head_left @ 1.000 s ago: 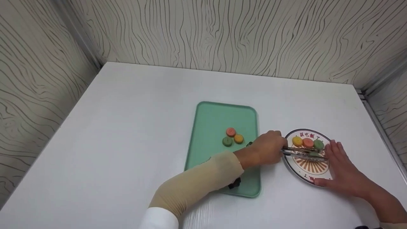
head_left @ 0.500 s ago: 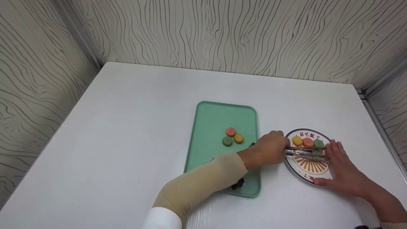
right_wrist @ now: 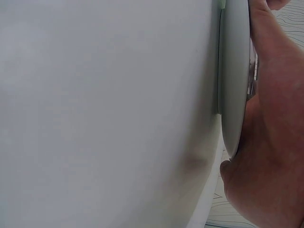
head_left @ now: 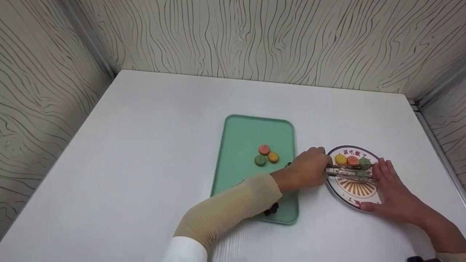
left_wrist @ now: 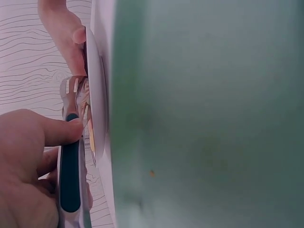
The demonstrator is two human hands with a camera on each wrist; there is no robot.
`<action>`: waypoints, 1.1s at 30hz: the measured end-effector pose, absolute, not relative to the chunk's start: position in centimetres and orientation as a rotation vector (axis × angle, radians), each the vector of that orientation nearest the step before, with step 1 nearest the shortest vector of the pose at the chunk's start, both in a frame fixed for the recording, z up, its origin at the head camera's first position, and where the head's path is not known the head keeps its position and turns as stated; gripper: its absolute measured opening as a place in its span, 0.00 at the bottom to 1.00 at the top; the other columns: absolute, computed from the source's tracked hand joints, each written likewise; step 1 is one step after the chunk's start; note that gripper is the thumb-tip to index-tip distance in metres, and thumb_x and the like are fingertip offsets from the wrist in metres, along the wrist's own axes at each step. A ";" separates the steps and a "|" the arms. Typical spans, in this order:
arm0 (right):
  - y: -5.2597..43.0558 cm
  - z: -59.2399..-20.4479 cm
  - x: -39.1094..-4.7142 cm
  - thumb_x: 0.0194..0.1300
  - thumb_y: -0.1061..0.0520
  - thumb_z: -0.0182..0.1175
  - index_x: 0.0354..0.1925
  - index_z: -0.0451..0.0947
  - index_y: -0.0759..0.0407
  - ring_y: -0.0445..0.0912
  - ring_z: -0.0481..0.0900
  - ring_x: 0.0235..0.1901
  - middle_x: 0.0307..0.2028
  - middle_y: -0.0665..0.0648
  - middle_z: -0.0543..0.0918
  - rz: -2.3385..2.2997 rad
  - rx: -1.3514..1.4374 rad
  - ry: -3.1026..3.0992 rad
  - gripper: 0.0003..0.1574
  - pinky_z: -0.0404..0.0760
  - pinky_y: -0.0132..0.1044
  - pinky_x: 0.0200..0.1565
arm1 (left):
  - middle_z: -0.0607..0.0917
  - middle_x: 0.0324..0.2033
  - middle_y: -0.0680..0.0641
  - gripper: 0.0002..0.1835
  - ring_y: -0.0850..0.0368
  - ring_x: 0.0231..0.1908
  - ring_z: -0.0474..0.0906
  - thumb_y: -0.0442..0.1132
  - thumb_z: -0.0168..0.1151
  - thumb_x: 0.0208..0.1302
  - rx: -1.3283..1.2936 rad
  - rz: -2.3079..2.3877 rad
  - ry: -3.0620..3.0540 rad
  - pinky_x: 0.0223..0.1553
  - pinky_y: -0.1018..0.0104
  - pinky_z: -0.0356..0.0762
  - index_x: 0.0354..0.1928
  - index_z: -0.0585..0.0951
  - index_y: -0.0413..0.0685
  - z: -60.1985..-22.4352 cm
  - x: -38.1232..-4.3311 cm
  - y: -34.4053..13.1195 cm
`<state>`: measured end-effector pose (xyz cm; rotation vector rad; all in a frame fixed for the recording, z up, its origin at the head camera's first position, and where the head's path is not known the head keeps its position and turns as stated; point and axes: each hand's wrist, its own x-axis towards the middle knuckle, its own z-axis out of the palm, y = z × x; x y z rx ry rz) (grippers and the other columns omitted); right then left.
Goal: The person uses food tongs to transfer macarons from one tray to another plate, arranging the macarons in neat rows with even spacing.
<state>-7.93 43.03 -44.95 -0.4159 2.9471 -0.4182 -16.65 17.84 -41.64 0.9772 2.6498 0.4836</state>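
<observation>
My left hand (head_left: 309,168) reaches across from the left and grips a pair of metal tongs (head_left: 336,174); the left wrist view shows their dark teal handle grip (left_wrist: 71,175) under the thumb. The tong ends lie over a round white plate (head_left: 336,193) with red characters and a fan pattern. Between the tong arms sits a green macaron (head_left: 361,175). A yellow macaron (head_left: 340,159), a pink one (head_left: 352,160) and another green one (head_left: 364,162) lie in a row behind. My right hand (head_left: 395,194) rests at the plate's right rim, fingers extended and thumb spread.
Left of the plate lies a green rectangular tray (head_left: 247,134), partly under my left forearm. On it sit a pink (head_left: 264,149), a yellow (head_left: 273,157) and a green macaron (head_left: 260,160). A wood-grain panel (head_left: 236,40) borders the white table (head_left: 145,145) at the back.
The tongs have shifted slightly to the right, and their arms now stand a little farther apart around the green macaron. My right hand stays at the plate's rim.
</observation>
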 end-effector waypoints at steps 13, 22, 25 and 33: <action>43.2 -45.2 -7.9 0.48 0.37 0.69 0.69 0.32 0.74 0.56 0.19 0.69 0.70 0.70 0.29 -0.424 -0.456 2.975 0.76 0.19 0.22 0.56 | 0.74 0.35 0.59 0.12 0.65 0.37 0.66 0.41 0.63 0.59 1.076 0.489 2.674 0.40 0.74 0.67 0.46 0.82 0.58 -40.9 -16.7 16.5; 43.3 -45.2 -7.9 0.48 0.36 0.69 0.70 0.31 0.73 0.54 0.18 0.69 0.70 0.69 0.28 -0.411 -0.435 2.968 0.77 0.19 0.22 0.55 | 0.74 0.36 0.59 0.15 0.65 0.38 0.67 0.44 0.66 0.57 1.066 0.430 2.663 0.41 0.74 0.68 0.48 0.82 0.61 -41.0 -16.5 16.2; 43.4 -45.3 -7.9 0.48 0.36 0.68 0.70 0.31 0.72 0.54 0.17 0.69 0.71 0.69 0.28 -0.411 -0.431 2.963 0.76 0.19 0.23 0.55 | 0.74 0.36 0.60 0.15 0.65 0.38 0.66 0.45 0.66 0.57 1.047 0.411 2.657 0.41 0.74 0.68 0.48 0.81 0.61 -41.1 -16.4 16.2; 43.3 -45.2 -8.0 0.48 0.35 0.68 0.70 0.31 0.73 0.55 0.18 0.69 0.70 0.69 0.28 -0.407 -0.425 2.960 0.77 0.19 0.23 0.55 | 0.73 0.35 0.59 0.15 0.65 0.37 0.66 0.45 0.67 0.56 1.032 0.426 2.671 0.39 0.73 0.67 0.47 0.82 0.61 -41.4 -16.4 16.4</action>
